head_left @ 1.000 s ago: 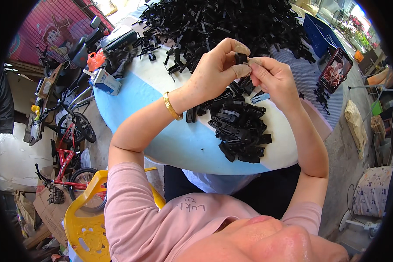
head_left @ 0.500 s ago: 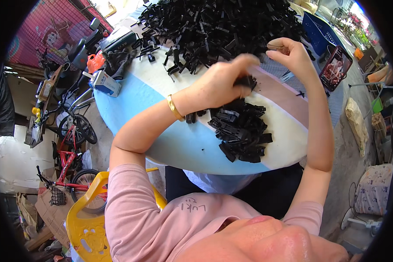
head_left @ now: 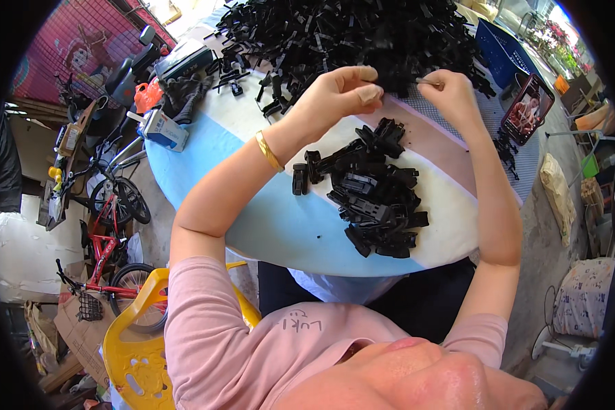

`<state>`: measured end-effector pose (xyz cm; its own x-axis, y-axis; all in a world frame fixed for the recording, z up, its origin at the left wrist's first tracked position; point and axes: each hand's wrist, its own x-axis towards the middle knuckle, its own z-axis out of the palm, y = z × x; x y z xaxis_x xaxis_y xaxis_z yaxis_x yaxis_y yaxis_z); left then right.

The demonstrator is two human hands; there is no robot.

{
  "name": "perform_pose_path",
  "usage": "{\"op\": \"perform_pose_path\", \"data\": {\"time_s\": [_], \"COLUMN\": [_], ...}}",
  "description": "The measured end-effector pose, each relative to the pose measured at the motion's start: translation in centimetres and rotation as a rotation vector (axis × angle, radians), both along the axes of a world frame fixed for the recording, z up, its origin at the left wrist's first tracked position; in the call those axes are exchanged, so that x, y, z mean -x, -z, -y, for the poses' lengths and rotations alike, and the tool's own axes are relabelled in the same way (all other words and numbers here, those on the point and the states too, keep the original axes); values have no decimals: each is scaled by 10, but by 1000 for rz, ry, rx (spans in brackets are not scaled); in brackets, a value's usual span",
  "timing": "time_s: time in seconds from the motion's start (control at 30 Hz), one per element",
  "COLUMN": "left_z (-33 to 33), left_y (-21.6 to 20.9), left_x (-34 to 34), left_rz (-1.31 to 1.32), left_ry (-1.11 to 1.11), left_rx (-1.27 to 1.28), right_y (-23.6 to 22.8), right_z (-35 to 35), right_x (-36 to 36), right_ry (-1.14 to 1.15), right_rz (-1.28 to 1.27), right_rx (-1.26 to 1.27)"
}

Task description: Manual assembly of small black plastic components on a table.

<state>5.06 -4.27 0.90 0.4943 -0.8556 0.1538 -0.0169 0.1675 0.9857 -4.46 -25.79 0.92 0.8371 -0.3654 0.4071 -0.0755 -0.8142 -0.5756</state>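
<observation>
My left hand [head_left: 352, 92], with a gold bangle on its wrist, reaches to the near edge of a big heap of black plastic parts [head_left: 321, 48]. Its thumb and fingers are apart, and I see nothing clearly held; a dark blur lies just beyond the fingertips. To its right, my right hand [head_left: 452, 96] is closed in a pinch on a small thin object [head_left: 432, 83], whose kind I cannot make out. A smaller pile of black plastic parts [head_left: 372, 198] lies on the table [head_left: 266, 225] between my forearms.
A phone [head_left: 527, 109] stands at the right on a grey mesh mat, by a blue basket [head_left: 502, 55]. At the left edge are a small carton [head_left: 165, 131] and an orange-red bag [head_left: 149, 97]. A yellow chair [head_left: 140, 342] and a red bicycle [head_left: 102, 253] are at the left.
My left hand has moved up and away from the smaller pile to the big heap, leaving a black part on the pile's far end. My right hand has drawn slightly nearer, still pinching the thin object.
</observation>
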Motion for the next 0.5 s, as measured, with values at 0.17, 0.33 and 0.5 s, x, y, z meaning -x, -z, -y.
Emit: {"op": "perform_pose_path", "data": {"time_s": [0.17, 0.33, 0.5], "left_z": [3, -1, -3], "left_y": [4, -1, -5], "left_x": [-7, -15, -13], "left_rz": [-303, -435, -255], "left_ry": [88, 412, 355], "left_rx": [110, 321, 361], "right_y": [-9, -4, -4], "right_z": [-51, -69, -72], "right_x": [19, 25, 27], "right_ry": [-185, -417, -508], "right_rz": [54, 94, 142], "right_rx": [-383, -479, -444]}}
